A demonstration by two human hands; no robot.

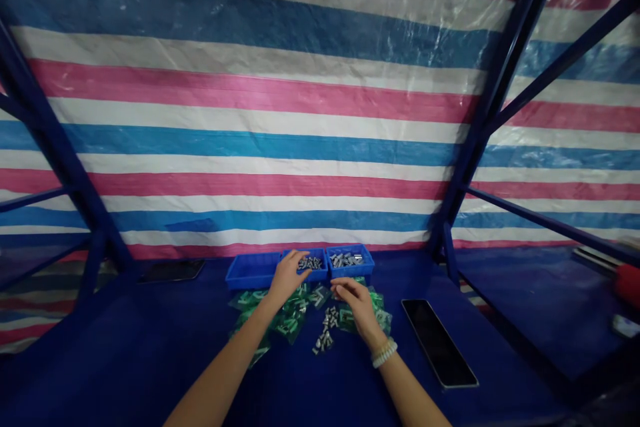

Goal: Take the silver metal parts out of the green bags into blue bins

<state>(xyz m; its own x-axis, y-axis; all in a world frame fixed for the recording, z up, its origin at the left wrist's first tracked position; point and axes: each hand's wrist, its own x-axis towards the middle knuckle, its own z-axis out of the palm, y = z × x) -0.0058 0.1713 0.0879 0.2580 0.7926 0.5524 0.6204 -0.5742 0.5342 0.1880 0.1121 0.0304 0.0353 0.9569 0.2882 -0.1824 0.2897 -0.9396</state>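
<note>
Loose metal fittings run near-far, just left of the nearer right hand – hands apart, left hand fingers parted, right-hand grip unclear

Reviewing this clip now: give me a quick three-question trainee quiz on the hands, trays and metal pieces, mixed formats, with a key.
1. Fill in: the left hand is at the ____ of three blue trays.
2. True or false: some metal pieces lie outside the trays.
3. The black-screened device nearest the right arm is: A) held; B) lying flat; C) inside a tray.

Key: 1 middle; 2 true; 3 B.
</note>
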